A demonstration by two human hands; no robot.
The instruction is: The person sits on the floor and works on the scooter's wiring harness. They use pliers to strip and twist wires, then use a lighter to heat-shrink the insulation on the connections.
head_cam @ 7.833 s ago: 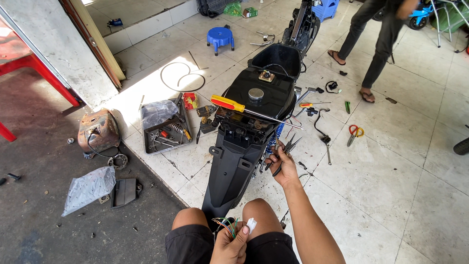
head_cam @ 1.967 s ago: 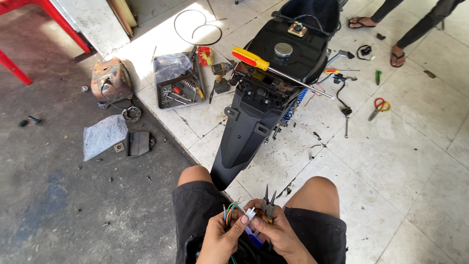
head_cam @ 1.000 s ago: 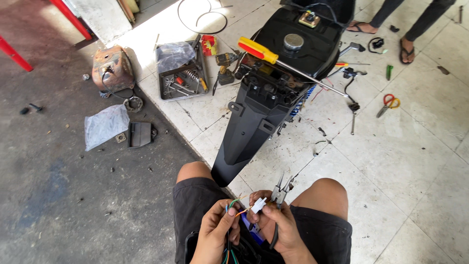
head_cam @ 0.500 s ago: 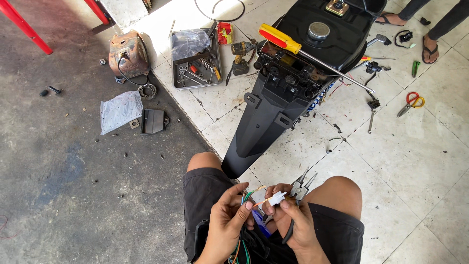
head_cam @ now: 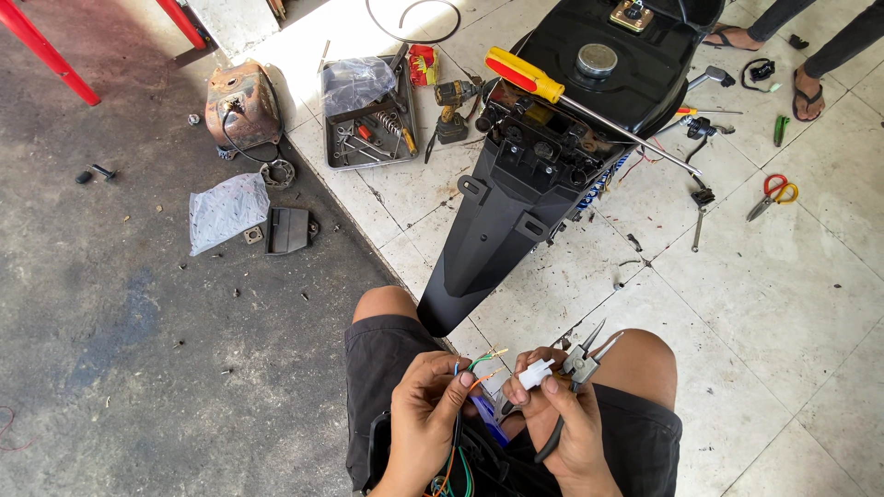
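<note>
I am squatting behind a black scooter tail section point(head_cam: 516, 207). My left hand point(head_cam: 428, 410) pinches a bundle of coloured wires point(head_cam: 483, 364) with bare ends pointing right. My right hand point(head_cam: 562, 423) holds a small white plug connector point(head_cam: 534, 374) between thumb and forefinger, close to the wire ends. A pair of pliers point(head_cam: 580, 364) sits in the same hand, jaws pointing up and away. More green, orange and black wires run down between my knees.
A long screwdriver with a red and yellow handle point(head_cam: 552, 92) lies across the scooter. A metal tool tray point(head_cam: 368, 115), a rusty part point(head_cam: 241, 101), a plastic bag point(head_cam: 226, 210) and red-handled scissors point(head_cam: 773, 193) lie on the floor. Another person's sandalled feet point(head_cam: 810, 78) stand at top right.
My right hand left the scooter's tail and came down to my lap, now with pliers. Both hands brought the wires and white connector together. The view tilted down and closer.
</note>
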